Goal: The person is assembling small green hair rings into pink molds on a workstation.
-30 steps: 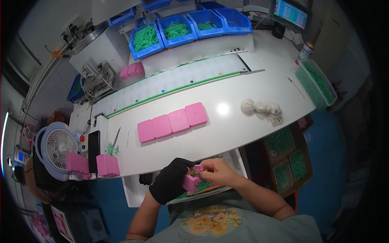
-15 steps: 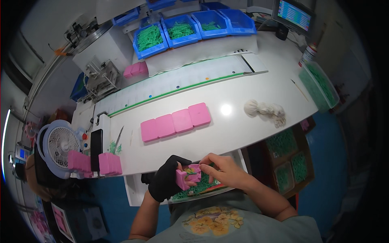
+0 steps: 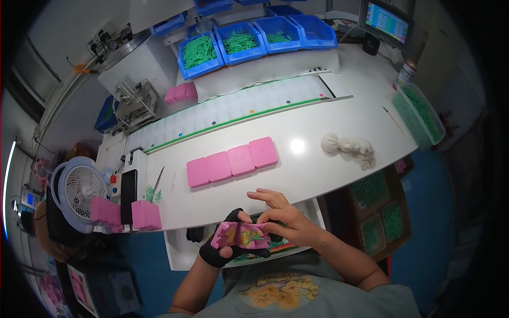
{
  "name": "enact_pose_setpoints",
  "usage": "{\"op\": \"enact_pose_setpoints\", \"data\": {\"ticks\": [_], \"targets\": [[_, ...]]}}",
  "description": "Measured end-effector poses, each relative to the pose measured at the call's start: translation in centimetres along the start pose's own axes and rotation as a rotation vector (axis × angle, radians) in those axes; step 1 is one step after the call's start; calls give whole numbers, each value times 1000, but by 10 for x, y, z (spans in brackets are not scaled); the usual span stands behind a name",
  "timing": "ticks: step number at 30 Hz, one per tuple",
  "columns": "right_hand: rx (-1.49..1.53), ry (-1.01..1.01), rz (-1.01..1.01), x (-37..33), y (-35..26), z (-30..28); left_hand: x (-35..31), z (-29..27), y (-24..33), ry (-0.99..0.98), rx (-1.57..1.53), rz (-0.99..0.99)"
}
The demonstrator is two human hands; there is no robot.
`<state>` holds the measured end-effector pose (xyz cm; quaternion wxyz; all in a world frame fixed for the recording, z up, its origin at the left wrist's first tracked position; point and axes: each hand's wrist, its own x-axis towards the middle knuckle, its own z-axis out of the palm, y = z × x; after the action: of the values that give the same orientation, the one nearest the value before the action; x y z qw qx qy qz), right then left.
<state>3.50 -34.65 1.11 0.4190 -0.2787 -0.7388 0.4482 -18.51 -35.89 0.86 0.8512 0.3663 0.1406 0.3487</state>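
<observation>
My left hand (image 3: 213,254), in a black fingerless glove, is closed round a soft pink mould (image 3: 225,233) held above an open drawer. The mould is spread out, its inner face up, with yellowish and green pieces (image 3: 250,236) lying in its hollows. At its right edge, the thumb and a finger of my right hand (image 3: 289,222) pinch the rim; another finger stretches out above it. Beneath both hands, the drawer (image 3: 179,255) contains green pieces, partly hidden. Farther up the white table, several closed pink moulds (image 3: 231,162) form a slanting row.
A conveyor belt (image 3: 222,117) with a green edge crosses the table. Blue bins (image 3: 241,41), some with green pieces, stand behind it. A cloth bundle (image 3: 347,148) lies to the right, tweezers (image 3: 158,179) to the left. Pink stacks (image 3: 146,215) stand near a fan (image 3: 82,185).
The mould has been turned and spread out, so its inside faces up. My right hand's fingers have opened out more above it. The belt's coloured dots have moved left.
</observation>
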Motion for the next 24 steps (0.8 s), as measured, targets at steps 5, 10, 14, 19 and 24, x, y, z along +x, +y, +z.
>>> {"op": "enact_pose_setpoints", "data": {"ticks": [5,10,14,19,24], "targets": [[236,208,302,-1,-1,18,-6,-16,-10,266,386,90],[345,187,339,-4,-3,19,6,0,1,379,596,183],[194,136,324,1,-4,17,5,2,2,341,773,177],[97,94,290,4,-4,10,-1,-9,-2,303,826,49],[12,91,270,11,-7,15,-1,-15,-11,351,840,229]]}}
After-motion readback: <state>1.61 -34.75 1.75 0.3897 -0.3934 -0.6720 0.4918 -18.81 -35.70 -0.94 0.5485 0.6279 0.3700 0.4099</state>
